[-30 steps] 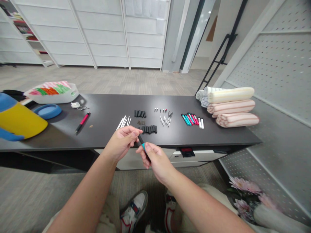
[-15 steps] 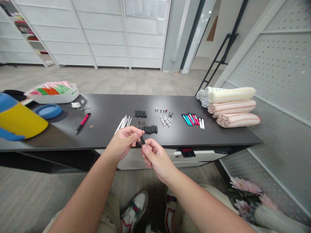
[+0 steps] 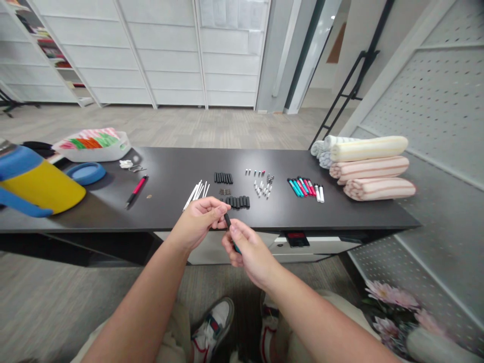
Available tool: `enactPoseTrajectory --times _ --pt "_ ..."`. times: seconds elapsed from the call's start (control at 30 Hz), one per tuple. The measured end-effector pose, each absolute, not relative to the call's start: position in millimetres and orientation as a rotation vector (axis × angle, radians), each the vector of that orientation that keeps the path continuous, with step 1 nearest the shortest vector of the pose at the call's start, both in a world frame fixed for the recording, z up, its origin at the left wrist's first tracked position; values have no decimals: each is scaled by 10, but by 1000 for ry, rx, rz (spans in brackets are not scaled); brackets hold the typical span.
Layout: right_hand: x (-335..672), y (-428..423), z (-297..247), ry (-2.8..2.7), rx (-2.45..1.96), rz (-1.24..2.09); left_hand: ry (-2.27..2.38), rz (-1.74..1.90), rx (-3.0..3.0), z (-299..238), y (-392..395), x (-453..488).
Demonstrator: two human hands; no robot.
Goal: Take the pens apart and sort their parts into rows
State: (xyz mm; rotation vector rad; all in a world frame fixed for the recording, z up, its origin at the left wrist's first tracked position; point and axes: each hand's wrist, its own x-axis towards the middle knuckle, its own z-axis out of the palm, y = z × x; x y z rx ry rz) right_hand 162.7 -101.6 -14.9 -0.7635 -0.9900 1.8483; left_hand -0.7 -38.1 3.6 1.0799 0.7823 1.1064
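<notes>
your right hand (image 3: 251, 254) now pinches a black pen (image 3: 227, 220) between the thumb and the first finger. the pen is a little tilted and it is just in front of the near edge of the worktop (image 3: 340, 212). the change is small but clear: half a second ago only the black part is showing between your hands, and now a teal part (image 3: 236, 248) shows again under the right fingers. your left hand (image 3: 196, 221) is very near, with the fingers curled and close together. its fingertips (image 3: 219, 210) are at the upper black end of the pen, but i cannot tell if they grip it or only touch it.

just behind your hands, near the middle of the worktop, lie white sticks (image 3: 195, 196) and a row of black tubes (image 3: 236, 202). more black tubes (image 3: 223, 178) are further back, by the far edge. to the right there are small metal parts (image 3: 261, 190) and a group of teal and pink pens (image 3: 300, 187). one pink pen (image 3: 136, 191) lies alone toward the left.
</notes>
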Motion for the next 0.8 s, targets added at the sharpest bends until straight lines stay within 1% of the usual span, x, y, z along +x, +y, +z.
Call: enactPoseTrajectory --times 0.13,0.27,0.33,0.4,0.5,0.57,0.67,0.8 --pt "1621 -1012 -151 -1005 -769 1835 690 1208 977 34 -360 2" --pt "1622 -991 -198 -1018 -795 1790 695 1299 947 27 -334 30" --pt "1649 -977 -209 -1084 -865 1657 747 1310 1011 11 -333 44" --pt "1701 -960 -190 -1207 -974 1436 844 1277 1160 -7 -341 53" --pt "1805 -930 -121 -1359 -1154 1070 990 1119 1457 -16 -371 65" --pt "1874 -902 -79 -1404 -1249 895 1034 1028 1650 -9 -398 88" --pt "1958 -848 -57 -1441 -1336 766 1067 982 1910 -4 -447 150" --pt "2040 -777 -66 -1554 -1397 673 1182 1069 2083 -70 -510 226"
